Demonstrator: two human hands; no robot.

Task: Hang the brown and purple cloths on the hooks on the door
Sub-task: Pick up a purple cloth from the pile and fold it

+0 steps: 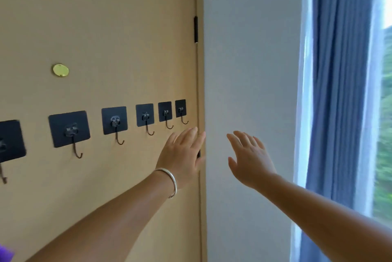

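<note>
Left hand [182,153]: I see it flat, fingers straight, holding nothing.
Right hand [250,160]: fingers spread, empty.
Hooks [148,121]: bare, on the door [106,28].
Purple cloth [5,253]: bottom-left corner (brown one unseen).
Writing: none readable.

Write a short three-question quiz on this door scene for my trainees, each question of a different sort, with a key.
1. True or false: a cloth already hangs on one of the hooks on the door.
2. How many black hook pads show on the door? A) four B) six C) eight
3. Fill in: the silver bangle is on the ____ wrist.

Key
1. False: every hook in view is bare; only a purple scrap shows at the bottom left corner.
2. B
3. Left: the left hand wears it; the right hand has none. Both hands are open and hold nothing.
</note>
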